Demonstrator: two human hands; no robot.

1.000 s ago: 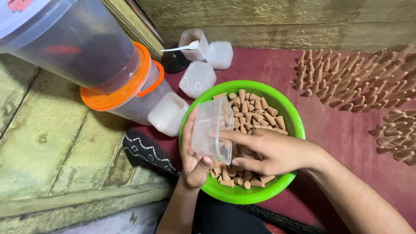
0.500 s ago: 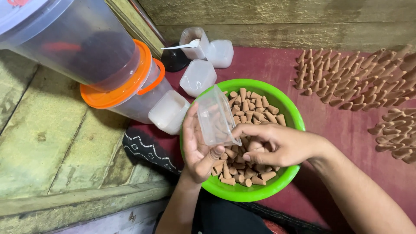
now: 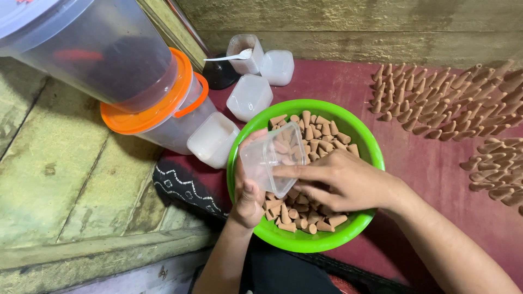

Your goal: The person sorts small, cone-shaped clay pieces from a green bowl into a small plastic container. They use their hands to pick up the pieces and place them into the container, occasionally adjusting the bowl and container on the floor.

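A green bowl (image 3: 359,126) full of small tan cones (image 3: 318,132) sits on a dark red cloth. Over its left side my left hand (image 3: 248,196) holds a small clear plastic box (image 3: 267,155), tilted with its opening facing up and right. My right hand (image 3: 343,182) reaches across the bowl from the right, fingers closed at the box's lower edge and resting on the cones; whether it pinches a cone is hidden.
Several frosted square boxes (image 3: 249,97) and a white spoon (image 3: 231,56) lie behind the bowl. Stacked clear buckets with an orange rim (image 3: 143,122) stand at left on wooden planks. Rows of cones (image 3: 441,103) dry on the red cloth (image 3: 436,179) at right.
The clear box has tilted and shifted slightly up and left in my left hand. My right hand has moved from the cones up to the box's edge.
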